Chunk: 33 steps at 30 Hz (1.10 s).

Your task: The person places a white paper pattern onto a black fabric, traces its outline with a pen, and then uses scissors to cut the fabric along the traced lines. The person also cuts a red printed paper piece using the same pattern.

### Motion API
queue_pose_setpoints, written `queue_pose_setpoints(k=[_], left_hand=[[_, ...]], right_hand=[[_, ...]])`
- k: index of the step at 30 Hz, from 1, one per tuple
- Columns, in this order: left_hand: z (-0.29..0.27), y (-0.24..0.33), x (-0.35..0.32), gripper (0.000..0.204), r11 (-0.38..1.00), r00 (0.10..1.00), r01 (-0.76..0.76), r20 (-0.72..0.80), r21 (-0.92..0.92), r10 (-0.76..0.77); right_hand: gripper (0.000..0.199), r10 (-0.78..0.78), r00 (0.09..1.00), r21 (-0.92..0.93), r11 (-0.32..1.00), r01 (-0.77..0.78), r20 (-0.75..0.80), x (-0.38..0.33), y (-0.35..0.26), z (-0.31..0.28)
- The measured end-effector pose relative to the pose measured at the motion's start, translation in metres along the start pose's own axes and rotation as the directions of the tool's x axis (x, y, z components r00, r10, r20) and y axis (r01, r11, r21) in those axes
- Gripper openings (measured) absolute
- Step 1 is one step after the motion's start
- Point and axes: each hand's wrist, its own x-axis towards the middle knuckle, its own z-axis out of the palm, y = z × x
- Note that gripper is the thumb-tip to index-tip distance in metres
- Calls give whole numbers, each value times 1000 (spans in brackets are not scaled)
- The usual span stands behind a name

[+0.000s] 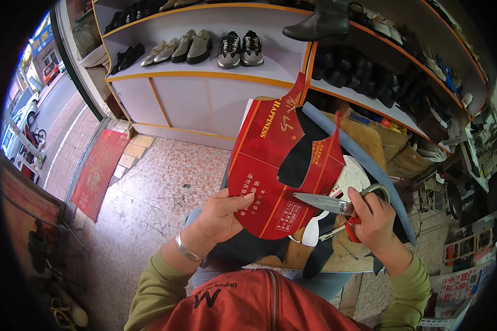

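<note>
My left hand (221,215) pinches the lower left edge of a red printed card sheet (259,165), thumb on top. The sheet has a deep curved cut-out with pointed arms at its upper side. In my right hand (378,223) are large metal scissors (327,203), their blades pointing left over the card's lower right part. One handle loop looks red, the other dull grey. Below the card, black sheet material (317,259) and a white rounded piece (311,234) lie on a wooden board (345,258). A white disc-like piece (354,175) shows beyond the scissors.
A grey-blue strip (378,171) curves along the board's right side. Ahead, a shelf unit (210,71) holds several pairs of shoes, with grey-black sneakers (240,51) and a dark boot (320,23). Cardboard boxes (406,160) stand at right. A red mat (99,171) lies by the doorway.
</note>
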Motion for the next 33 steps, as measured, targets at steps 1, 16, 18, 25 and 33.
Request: queue_pose_setpoints(k=[1,16,18,25,33], left_hand=[[2,-1,-1,32,1000,1000,-12,9,-12,12],[33,-48,0,40,865,862,-491,82,-106,500],[30,-48,0,39,820,824,-567,65,78,564],[37,-53,-2,38,809,808,-586,-43,44,587],[37,-58,0,39,782,779,-614,-78,105,622]], right_hand=[[47,19,1000,-6,1000,-19,-4,0,0,0],[55,299,950,205,939,-276,-91,13,-48,38],[56,315,944,202,935,-290,-102,12,-51,41],[56,350,933,266,910,-318,-85,20,-62,40],[57,338,939,277,909,-310,-59,23,-63,40]])
